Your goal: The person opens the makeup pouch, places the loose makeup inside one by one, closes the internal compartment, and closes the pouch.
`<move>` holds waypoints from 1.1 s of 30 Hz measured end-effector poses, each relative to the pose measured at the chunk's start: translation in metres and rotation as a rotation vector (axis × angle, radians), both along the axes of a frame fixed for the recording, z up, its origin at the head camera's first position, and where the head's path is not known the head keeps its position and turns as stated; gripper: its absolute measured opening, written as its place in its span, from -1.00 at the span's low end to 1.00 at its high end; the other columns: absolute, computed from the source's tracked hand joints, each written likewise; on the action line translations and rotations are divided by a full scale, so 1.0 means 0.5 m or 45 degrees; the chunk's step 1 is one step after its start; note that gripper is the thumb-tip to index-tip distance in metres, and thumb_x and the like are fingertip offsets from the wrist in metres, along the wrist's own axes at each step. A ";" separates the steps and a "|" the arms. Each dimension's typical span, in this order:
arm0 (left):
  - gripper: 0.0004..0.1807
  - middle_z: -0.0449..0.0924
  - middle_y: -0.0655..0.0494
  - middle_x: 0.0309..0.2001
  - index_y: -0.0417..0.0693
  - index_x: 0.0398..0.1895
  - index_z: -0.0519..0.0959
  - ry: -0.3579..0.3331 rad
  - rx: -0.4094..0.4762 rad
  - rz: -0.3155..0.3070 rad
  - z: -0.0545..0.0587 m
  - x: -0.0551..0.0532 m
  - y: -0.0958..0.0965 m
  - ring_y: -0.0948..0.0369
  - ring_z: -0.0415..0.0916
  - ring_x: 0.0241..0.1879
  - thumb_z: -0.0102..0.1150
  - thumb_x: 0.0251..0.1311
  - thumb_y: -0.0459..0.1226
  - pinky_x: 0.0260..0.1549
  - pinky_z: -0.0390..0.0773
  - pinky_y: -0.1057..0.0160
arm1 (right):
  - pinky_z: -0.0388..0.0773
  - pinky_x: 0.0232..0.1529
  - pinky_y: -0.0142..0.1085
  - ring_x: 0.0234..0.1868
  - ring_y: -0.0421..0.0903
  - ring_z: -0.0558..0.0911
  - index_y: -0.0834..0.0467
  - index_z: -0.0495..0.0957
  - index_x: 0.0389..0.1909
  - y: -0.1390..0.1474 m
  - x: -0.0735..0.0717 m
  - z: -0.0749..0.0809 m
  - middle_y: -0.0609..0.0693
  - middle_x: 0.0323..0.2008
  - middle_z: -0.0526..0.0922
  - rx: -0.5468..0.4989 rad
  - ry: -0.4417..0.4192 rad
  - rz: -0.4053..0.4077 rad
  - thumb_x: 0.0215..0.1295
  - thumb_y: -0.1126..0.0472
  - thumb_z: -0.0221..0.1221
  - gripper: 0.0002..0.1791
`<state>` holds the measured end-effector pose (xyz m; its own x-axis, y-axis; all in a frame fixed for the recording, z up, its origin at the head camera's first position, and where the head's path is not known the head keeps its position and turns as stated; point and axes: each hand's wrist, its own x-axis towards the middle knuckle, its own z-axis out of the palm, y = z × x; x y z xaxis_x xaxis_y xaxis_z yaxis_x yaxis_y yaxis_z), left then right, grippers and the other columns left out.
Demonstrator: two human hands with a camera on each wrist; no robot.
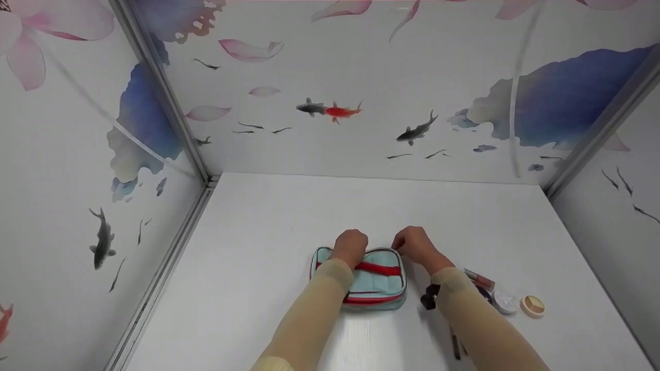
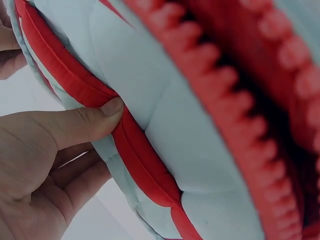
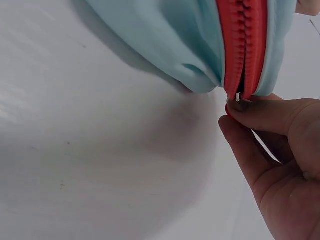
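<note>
A pale blue quilted cosmetic bag (image 1: 379, 283) with red trim lies on the white table. My left hand (image 1: 350, 248) is over its top; in the left wrist view the thumb presses the red strap (image 2: 147, 167), pinching it with fingers behind. Nearer that camera, the red zipper teeth (image 2: 240, 107) stand apart, showing a dark red gap. At the bag's far right corner is my right hand (image 1: 418, 248). Its thumb and forefinger pinch the zipper pull (image 3: 228, 108), mostly hidden by the thumb, at the end of the red zipper (image 3: 245, 45).
Right of the bag, partly behind the right forearm, lie a lip gloss tube (image 1: 480, 279), a white round item (image 1: 505, 303), a round compact (image 1: 532, 306), a black item (image 1: 429, 298) and a thin dark stick (image 1: 456, 347). Printed walls (image 1: 361, 149) enclose the table's back and sides.
</note>
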<state>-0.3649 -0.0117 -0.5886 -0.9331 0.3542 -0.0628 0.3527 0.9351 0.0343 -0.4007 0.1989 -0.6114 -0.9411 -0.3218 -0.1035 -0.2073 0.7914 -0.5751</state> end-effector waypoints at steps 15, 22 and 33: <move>-0.79 0.80 0.05 -0.20 -0.04 -0.25 0.79 0.014 -0.057 -0.113 0.003 -0.004 0.004 0.15 0.72 -0.08 0.17 0.51 -0.35 -0.01 0.71 0.21 | 0.74 -0.11 -0.10 -0.27 -0.08 0.67 0.08 0.85 -0.37 -0.019 -0.023 -0.014 -0.03 -0.35 0.81 -0.032 0.021 0.089 0.32 0.41 0.35 -0.81; -0.82 0.79 0.00 -0.18 -0.09 -0.23 0.77 -0.047 0.048 -0.066 0.002 -0.014 -0.004 0.10 0.72 -0.06 0.18 0.50 -0.36 -0.01 0.71 0.17 | 0.73 -0.08 -0.05 -0.24 -0.04 0.71 0.14 0.85 -0.32 -0.025 -0.005 -0.003 0.03 -0.32 0.83 -0.022 0.092 0.105 0.33 0.46 0.29 -0.79; -0.76 0.77 -0.03 -0.25 -0.16 -0.35 0.75 -0.060 0.135 -0.034 0.014 0.004 -0.022 0.16 0.70 -0.11 0.16 0.46 -0.46 -0.03 0.70 0.21 | 0.70 0.08 0.05 -0.02 0.11 0.74 0.27 0.79 -0.11 -0.043 0.114 0.026 0.18 -0.11 0.82 0.012 0.080 -0.144 0.35 0.45 0.29 -0.82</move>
<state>-0.3631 -0.0229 -0.5815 -0.9201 0.3860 -0.0668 0.3732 0.9156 0.1499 -0.3436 0.1774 -0.5986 -0.9761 -0.2122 -0.0459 -0.1515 0.8170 -0.5563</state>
